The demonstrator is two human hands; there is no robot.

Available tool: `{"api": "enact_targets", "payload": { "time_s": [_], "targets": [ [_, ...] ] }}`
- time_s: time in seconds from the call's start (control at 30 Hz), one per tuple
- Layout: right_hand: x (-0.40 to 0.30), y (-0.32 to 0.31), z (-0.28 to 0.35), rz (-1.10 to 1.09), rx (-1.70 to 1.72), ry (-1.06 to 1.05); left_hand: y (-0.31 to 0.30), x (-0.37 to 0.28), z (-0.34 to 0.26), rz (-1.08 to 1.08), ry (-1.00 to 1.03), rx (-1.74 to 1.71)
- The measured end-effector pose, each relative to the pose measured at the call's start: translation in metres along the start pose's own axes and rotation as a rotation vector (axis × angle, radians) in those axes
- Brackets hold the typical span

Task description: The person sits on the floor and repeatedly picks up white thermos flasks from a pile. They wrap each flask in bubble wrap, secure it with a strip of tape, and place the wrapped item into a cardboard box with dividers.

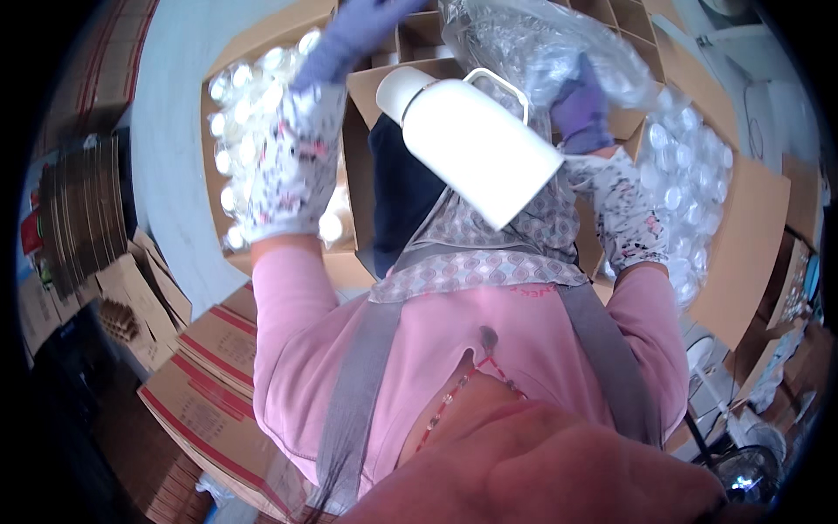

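Observation:
My left hand (366, 29), in a purple glove, reaches over a divided cardboard box (419, 29) at the top edge; its fingers are blurred and partly cut off. Against a crumpled clear plastic bag (543, 46) is my right hand (582, 111), also purple-gloved; blur and film hide whether its fingers grip the bag. The bag lies over the box's cardboard dividers. A white bottle-shaped container with a handle (484, 144) appears tilted in front of my apron, between my forearms, with neither hand visibly on it.
Left of me, an open carton (209, 164) holds several clear containers with pale tops. More clear containers (681, 170) fill a carton at the right, its flap (746, 242) folded out. Closed cartons with red stripes (203, 399) are stacked lower left, near flattened cardboard (85, 216).

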State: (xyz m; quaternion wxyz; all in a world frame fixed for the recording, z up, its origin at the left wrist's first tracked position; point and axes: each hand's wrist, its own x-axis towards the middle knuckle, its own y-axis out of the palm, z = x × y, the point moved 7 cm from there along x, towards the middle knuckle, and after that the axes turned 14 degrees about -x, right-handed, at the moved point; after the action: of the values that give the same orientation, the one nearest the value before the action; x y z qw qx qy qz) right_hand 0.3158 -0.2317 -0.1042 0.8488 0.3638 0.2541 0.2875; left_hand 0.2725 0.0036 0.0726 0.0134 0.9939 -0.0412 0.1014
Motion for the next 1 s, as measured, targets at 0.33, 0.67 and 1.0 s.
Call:
{"api": "enact_targets", "payload": {
  "time_s": [0.33,0.67,1.0],
  "targets": [
    [-0.038,-0.038,0.051,-0.633,-0.217,-0.228,0.032,-0.135,0.023,0.33,-0.553,0.595],
    [0.084,0.023,0.1,-0.231,-2.125,0.06,0.079,-0.17,-0.03,0.201,0.149,0.555],
    [0.001,0.041,0.091,0.173,-1.838,-0.108,0.093,-0.189,-0.054,0.23,0.763,0.717]
  ]
}}
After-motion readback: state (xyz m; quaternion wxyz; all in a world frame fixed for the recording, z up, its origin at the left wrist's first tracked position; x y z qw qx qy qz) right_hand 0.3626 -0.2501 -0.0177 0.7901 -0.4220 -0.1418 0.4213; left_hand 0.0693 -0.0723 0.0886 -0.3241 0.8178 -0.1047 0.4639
